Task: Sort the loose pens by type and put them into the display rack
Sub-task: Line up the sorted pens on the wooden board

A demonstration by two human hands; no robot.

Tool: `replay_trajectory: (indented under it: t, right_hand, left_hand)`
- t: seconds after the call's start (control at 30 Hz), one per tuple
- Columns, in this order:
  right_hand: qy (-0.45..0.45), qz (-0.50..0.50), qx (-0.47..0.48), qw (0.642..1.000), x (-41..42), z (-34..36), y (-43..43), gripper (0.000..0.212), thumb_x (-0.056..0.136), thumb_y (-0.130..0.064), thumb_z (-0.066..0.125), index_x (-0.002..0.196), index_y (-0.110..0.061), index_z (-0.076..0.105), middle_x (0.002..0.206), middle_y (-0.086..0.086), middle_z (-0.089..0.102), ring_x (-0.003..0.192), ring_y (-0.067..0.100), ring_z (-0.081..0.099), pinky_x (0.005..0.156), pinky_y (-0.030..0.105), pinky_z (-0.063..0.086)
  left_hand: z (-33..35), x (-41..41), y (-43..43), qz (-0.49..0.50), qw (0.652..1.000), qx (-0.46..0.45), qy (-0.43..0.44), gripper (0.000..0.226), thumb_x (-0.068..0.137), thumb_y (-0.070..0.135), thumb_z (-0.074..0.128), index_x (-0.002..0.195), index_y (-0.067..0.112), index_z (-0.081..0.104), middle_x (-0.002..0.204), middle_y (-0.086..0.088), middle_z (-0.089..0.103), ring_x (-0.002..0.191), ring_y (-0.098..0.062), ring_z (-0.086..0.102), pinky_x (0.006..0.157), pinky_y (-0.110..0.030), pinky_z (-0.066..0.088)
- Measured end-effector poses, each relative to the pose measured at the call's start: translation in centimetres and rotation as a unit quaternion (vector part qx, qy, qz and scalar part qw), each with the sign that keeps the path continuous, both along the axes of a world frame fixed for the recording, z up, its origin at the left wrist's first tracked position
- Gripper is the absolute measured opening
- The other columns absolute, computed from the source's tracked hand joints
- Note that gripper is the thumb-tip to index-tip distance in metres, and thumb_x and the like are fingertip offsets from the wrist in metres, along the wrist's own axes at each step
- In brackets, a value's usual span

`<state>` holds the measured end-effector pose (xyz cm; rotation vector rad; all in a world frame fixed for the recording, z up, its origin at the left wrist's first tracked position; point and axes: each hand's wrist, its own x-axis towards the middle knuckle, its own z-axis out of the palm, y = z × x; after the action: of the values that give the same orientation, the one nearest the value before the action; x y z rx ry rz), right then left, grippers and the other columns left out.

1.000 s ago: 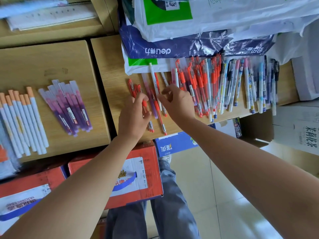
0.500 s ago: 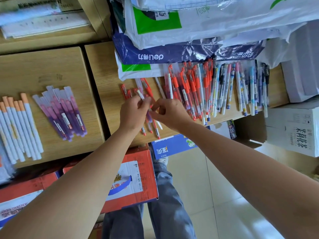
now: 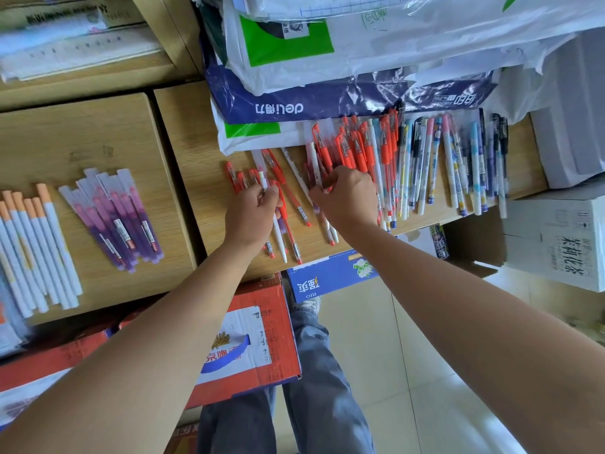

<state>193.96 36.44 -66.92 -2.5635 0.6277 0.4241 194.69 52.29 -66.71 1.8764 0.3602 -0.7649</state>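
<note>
Apart now: the right hand (image 3: 347, 198) has gone to the red pens (image 3: 360, 155).
Its fingers curl round red pens. The left hand (image 3: 252, 214) grips a white pen (image 3: 263, 178) on the wooden bench (image 3: 196, 142), with about seven purple pens (image 3: 118, 221) and six orange-capped pens (image 3: 39, 250) left of its fingers and tiled floor (image 3: 376, 322) below.

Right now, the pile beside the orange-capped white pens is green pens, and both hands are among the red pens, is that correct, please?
Not quite: in the head view that pile is purple pens, not green. It does lie beside the orange-capped white pens, and the left hand and right hand are among the red pens.
</note>
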Motion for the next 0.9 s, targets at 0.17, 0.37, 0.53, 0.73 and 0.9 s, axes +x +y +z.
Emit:
replay_trajectory:
  t: [0.17,0.37,0.53,0.73,0.9]
  right_hand:
    - [-0.079,0.012,0.063,0.995,0.5,0.9,1.2,0.015,0.075,-0.028,0.065,0.077,-0.013,0.062,0.067,-0.002,0.064,0.060,0.016,0.059,0.053,0.027,0.048]
    - [-0.017,0.113,-0.052,0.992,1.7,0.2,2.7,0.026,0.090,-0.036,0.060,0.085,-0.010,0.060,0.072,0.002,0.059,0.066,0.023,0.060,0.051,0.027,0.038]
    - [0.055,0.161,-0.094,0.981,2.1,0.7,3.1,0.039,0.092,-0.049,0.055,0.084,-0.011,0.056,0.075,0.002,0.048,0.067,0.018,0.047,0.056,0.029,0.035]
    - [0.040,0.100,0.046,0.993,1.5,0.1,2.7,0.030,0.087,-0.033,0.065,0.073,-0.006,0.062,0.063,0.001,0.055,0.054,0.010,0.047,0.051,0.020,0.036]
    - [0.099,0.132,0.151,0.975,0.8,1.4,2.0,0.022,0.086,-0.023,0.066,0.072,-0.007,0.064,0.062,0.001,0.057,0.055,0.009,0.049,0.053,0.019,0.037]
  left_hand:
    - [0.1,0.2,0.4,0.001,1.000,0.012,-0.008,0.031,0.100,0.029,0.046,0.086,0.009,0.064,0.072,0.001,0.065,0.056,-0.012,0.062,0.061,-0.037,0.049]
    - [-0.2,-0.1,1.6,0.010,1.000,0.018,0.003,0.027,0.099,0.030,0.047,0.076,0.027,0.061,0.084,0.004,0.068,0.077,-0.020,0.063,0.078,-0.052,0.054]
    - [-0.4,-0.3,2.3,0.014,1.000,0.019,0.001,0.028,0.098,0.031,0.047,0.075,0.029,0.061,0.089,-0.004,0.069,0.081,-0.026,0.064,0.079,-0.055,0.053]
    - [-0.1,-0.3,2.9,0.028,0.999,-0.019,0.015,0.020,0.099,0.032,0.048,0.088,0.028,0.065,0.102,0.002,0.070,0.089,-0.013,0.063,0.076,-0.043,0.057]
    - [0.4,-0.3,1.9,0.065,0.993,-0.088,0.042,0.029,0.098,0.028,0.052,0.096,0.003,0.066,0.084,-0.012,0.061,0.071,-0.015,0.062,0.053,-0.026,0.054]
